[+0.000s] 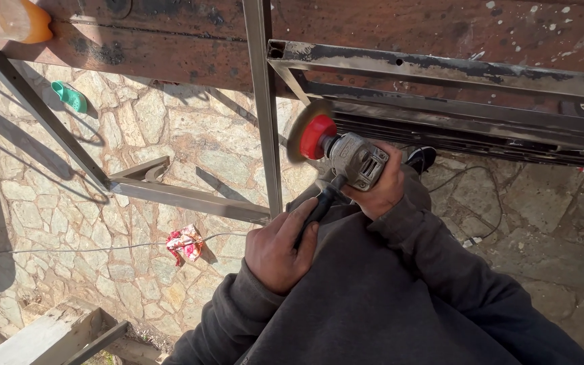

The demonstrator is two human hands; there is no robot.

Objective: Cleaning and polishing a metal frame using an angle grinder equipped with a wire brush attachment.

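I hold an angle grinder (354, 159) with a grey metal head, a red guard and a spinning disc (303, 130). My left hand (280, 247) is wrapped around its black side handle. My right hand (378, 186) grips the grinder's body from behind. The disc sits against the vertical bar (263, 108) of a bare steel frame, just below the frame's upper corner (280, 51). Both arms wear dark grey sleeves.
The frame leans on a rusty metal table (386, 27). Stone paving lies below, with a crumpled red wrapper (184, 243), a green slipper (69, 96), a thin cable (76, 249) and an orange-tipped bottle (15, 19) at top left.
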